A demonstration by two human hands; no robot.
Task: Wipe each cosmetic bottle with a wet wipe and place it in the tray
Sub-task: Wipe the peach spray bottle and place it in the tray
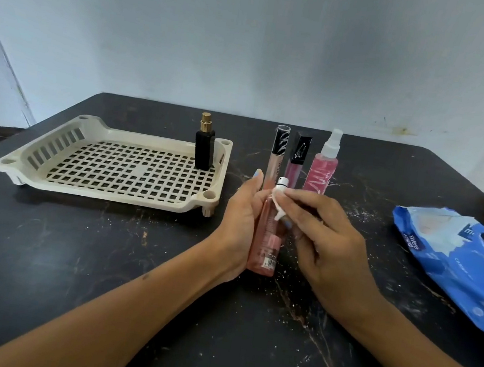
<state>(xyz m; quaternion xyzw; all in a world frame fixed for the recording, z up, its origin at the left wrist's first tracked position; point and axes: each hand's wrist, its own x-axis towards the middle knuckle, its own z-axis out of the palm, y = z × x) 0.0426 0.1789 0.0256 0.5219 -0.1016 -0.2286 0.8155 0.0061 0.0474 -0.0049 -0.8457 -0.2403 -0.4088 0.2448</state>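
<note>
My left hand grips a tall peach-pink spray bottle upright over the middle of the dark table. My right hand presses a small white wet wipe against the bottle's neck, just under its white nozzle. A cream slotted tray lies to the left; a black perfume bottle with a gold top stands in its far right corner. Behind my hands stand a nude lip-gloss tube, a mauve lip-gloss tube and a pink spray bottle.
A torn blue wet-wipe pack lies at the right side of the table. The black marbled tabletop is speckled with white crumbs. A pale blue wall stands right behind the table's far edge.
</note>
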